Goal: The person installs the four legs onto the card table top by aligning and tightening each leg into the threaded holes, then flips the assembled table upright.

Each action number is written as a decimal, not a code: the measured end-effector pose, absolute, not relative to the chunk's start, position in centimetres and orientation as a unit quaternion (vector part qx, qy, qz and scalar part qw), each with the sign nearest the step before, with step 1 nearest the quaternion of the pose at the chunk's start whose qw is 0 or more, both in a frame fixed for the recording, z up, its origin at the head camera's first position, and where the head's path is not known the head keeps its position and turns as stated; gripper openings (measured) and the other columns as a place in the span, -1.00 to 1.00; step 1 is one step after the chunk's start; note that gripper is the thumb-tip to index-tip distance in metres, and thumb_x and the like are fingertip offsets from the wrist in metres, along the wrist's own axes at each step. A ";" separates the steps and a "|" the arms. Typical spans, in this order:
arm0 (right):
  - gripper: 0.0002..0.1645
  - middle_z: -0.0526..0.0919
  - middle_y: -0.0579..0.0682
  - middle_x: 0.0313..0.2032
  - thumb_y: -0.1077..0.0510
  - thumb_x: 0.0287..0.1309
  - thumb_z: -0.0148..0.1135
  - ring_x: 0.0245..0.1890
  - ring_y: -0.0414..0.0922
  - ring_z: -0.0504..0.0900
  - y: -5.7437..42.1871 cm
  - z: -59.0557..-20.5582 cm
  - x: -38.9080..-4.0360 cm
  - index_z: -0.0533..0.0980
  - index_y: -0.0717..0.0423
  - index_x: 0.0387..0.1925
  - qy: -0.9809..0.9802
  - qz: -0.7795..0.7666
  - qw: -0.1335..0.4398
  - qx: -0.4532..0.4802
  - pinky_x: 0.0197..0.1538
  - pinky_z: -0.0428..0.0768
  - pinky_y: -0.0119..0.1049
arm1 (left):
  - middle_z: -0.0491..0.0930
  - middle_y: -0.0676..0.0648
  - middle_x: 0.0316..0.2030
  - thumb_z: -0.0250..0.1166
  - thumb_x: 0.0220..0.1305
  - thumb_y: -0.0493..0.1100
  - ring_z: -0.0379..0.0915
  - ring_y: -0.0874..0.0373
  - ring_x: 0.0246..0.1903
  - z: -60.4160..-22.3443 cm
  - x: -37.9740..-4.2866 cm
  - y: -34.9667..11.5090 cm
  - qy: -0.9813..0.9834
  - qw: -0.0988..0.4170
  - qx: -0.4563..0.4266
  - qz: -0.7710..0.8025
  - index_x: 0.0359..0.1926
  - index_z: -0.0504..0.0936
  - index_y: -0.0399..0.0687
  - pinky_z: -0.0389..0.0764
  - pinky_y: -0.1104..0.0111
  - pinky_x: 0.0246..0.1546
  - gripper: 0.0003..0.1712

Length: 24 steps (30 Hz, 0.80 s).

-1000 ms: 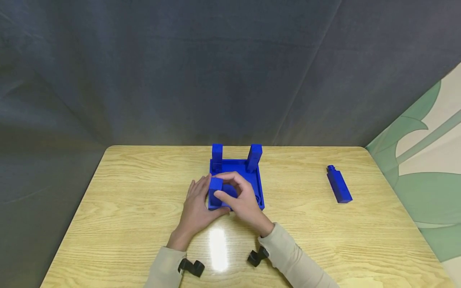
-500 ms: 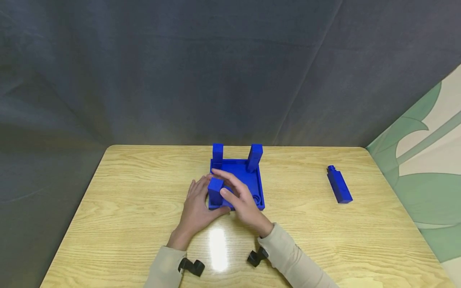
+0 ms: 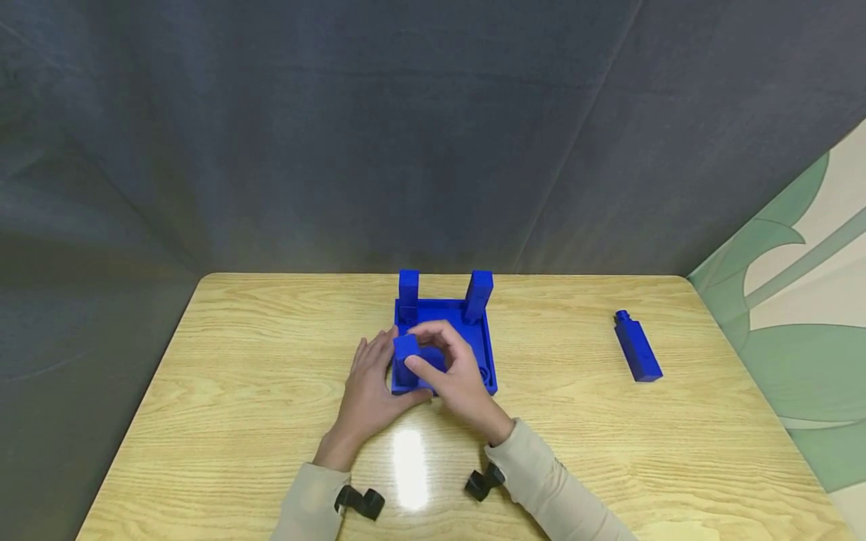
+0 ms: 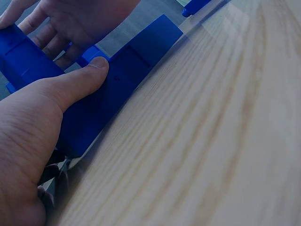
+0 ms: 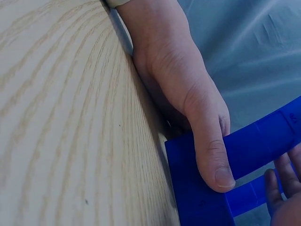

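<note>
A square blue tray-like base lies on the table with blue square posts standing at its corners. My left hand holds the base's near left corner, its thumb pressed along the side wall. My right hand pinches the near left post by its upper part between thumb and fingers. The post stands upright; its foot is partly hidden. At the back corners stand a left post and a right post. A ring-shaped socket shows at the near right corner.
To the right, a loose blue post with a threaded end lies on the wooden table. A dark cloth hangs behind the table. A green-leaf patterned surface borders the right side.
My right thumb and fingers came off the near left post half a second ago and now pinch it again. The post has turned slightly. My left hand stays on the base.
</note>
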State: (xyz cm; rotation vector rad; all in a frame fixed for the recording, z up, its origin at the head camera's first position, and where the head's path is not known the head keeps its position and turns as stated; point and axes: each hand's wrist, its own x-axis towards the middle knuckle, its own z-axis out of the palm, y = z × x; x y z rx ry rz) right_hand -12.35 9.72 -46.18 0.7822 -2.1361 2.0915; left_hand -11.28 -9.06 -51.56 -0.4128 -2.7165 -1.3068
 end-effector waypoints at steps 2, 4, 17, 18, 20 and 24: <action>-0.60 0.64 0.23 0.20 0.26 0.51 0.42 0.18 -0.13 0.65 9.7 -46.3 -12.4 0.53 0.32 0.24 -0.692 0.677 0.032 0.250 0.38 0.64 0.07 | 0.22 -0.30 0.69 0.68 0.12 0.34 0.02 -0.25 0.72 -51.5 -11.3 -9.0 -0.893 0.046 -0.136 -0.427 0.76 0.13 -0.21 -0.23 -0.08 0.79 0.44; -0.58 0.64 0.21 0.19 0.24 0.49 0.45 0.17 -0.13 0.66 9.8 -46.4 -12.4 0.53 0.32 0.22 -0.692 0.677 0.034 0.250 0.38 0.65 0.11 | 0.21 -0.31 0.69 0.69 0.12 0.34 0.02 -0.26 0.72 -51.6 -11.2 -9.1 -0.893 0.046 -0.136 -0.426 0.77 0.11 -0.22 -0.23 -0.10 0.79 0.46; -0.43 0.45 0.25 0.58 0.15 0.75 -0.09 0.61 0.05 0.41 10.0 -45.9 -12.3 0.41 0.21 0.61 -0.678 0.674 -0.063 0.288 0.64 0.36 -0.30 | 0.28 -0.29 0.67 0.68 0.09 0.36 0.06 -0.24 0.71 -51.4 -11.4 -9.0 -0.894 0.050 -0.134 -0.424 0.74 0.18 -0.25 -0.24 -0.02 0.80 0.44; -0.43 0.45 0.27 0.57 0.15 0.75 -0.09 0.61 0.11 0.41 10.0 -45.9 -12.3 0.41 0.22 0.61 -0.676 0.675 -0.063 0.289 0.63 0.37 -0.30 | 0.28 -0.30 0.66 0.68 0.09 0.35 0.06 -0.24 0.71 -51.5 -11.3 -9.0 -0.894 0.051 -0.135 -0.424 0.75 0.17 -0.24 -0.23 -0.03 0.80 0.44; -0.44 0.46 0.28 0.56 0.16 0.75 -0.07 0.59 0.22 0.41 10.0 -45.9 -12.3 0.42 0.24 0.60 -0.673 0.677 -0.060 0.292 0.62 0.39 -0.30 | 0.27 -0.31 0.67 0.69 0.09 0.35 0.06 -0.25 0.71 -51.5 -11.3 -9.0 -0.894 0.050 -0.134 -0.424 0.75 0.15 -0.23 -0.23 -0.04 0.80 0.45; -0.45 0.49 0.24 0.55 0.17 0.75 -0.02 0.59 0.15 0.42 10.0 -45.9 -12.4 0.43 0.25 0.58 -0.671 0.678 -0.055 0.295 0.61 0.42 -0.27 | 0.24 -0.33 0.68 0.69 0.10 0.35 0.04 -0.26 0.71 -51.6 -11.3 -9.0 -0.896 0.049 -0.134 -0.420 0.75 0.14 -0.23 -0.21 -0.07 0.79 0.45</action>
